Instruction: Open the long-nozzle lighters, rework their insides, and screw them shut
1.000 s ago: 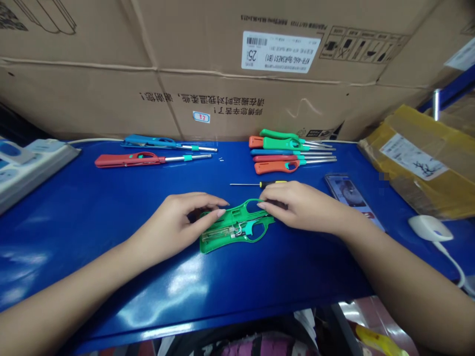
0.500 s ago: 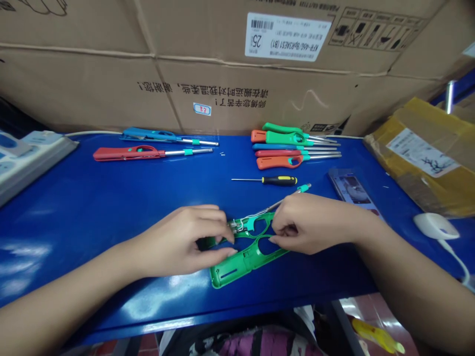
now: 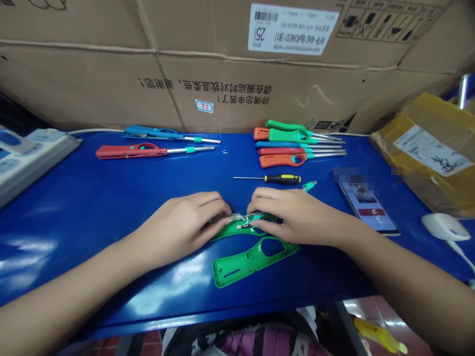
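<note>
Two green shell halves of an opened gas lighter lie near the front of the blue table. The farther half (image 3: 233, 230) holds thin white wires (image 3: 245, 222) and small inner parts. My left hand (image 3: 193, 215) is closed around its handle end, thumb in front and fingers behind. My right hand (image 3: 297, 215) pinches the same half near the trigger opening, covering the trigger and most of the metal tube. Beyond the right knuckles shows the tube's teal-collared tip (image 3: 309, 186). The nearer half (image 3: 237, 269), bare inside, lies apart from my fingers.
Behind my hands lies a black-yellow screwdriver (image 3: 284, 179). Several lighters, including an orange one (image 3: 282, 160), lie at the back right; a red (image 3: 129, 152) and a blue one (image 3: 150, 132) at back left. A phone (image 3: 371, 207) lies right. A large carton (image 3: 111, 99) stands behind.
My right hand has left the nearer shell half and moved left onto the farther half's inner parts. My left thumb has drawn back to the farther half. The phone screen is now lit.
</note>
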A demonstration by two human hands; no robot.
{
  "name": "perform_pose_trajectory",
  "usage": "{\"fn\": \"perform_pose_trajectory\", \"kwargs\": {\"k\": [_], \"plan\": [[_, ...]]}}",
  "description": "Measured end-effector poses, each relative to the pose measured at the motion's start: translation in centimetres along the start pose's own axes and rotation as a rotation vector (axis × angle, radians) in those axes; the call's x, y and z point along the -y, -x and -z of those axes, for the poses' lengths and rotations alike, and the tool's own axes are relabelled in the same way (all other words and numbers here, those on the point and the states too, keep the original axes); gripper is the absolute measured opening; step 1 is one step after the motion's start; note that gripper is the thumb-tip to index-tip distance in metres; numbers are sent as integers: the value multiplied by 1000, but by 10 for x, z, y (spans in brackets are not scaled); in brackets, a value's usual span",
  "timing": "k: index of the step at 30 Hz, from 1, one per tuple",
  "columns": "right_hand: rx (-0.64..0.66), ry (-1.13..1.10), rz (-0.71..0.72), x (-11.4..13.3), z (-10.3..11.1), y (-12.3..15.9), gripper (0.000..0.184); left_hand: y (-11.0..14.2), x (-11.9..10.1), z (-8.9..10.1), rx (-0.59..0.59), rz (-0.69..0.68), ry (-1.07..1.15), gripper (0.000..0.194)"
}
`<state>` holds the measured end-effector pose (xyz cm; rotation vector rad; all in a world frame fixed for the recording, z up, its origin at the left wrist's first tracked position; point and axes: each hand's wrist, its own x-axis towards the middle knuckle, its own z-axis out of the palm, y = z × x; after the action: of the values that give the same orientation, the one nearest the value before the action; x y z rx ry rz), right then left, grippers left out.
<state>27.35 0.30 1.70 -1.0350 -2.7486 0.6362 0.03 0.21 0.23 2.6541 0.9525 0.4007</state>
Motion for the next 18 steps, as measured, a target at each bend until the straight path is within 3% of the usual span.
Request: {"fn": "perform_pose_trajectory", "kwargs": {"k": [6,11,18], "plan": [[2,-5,-46,-1,4,-1,13,2,-3,2,-29,-22,4,25],[-51,53,-87,0,7,1,16,4,-6,1,14,-39,91,25],[-50,70,-89,3,16,4,15,2,-1,-2,-2,20,76,22]]}}
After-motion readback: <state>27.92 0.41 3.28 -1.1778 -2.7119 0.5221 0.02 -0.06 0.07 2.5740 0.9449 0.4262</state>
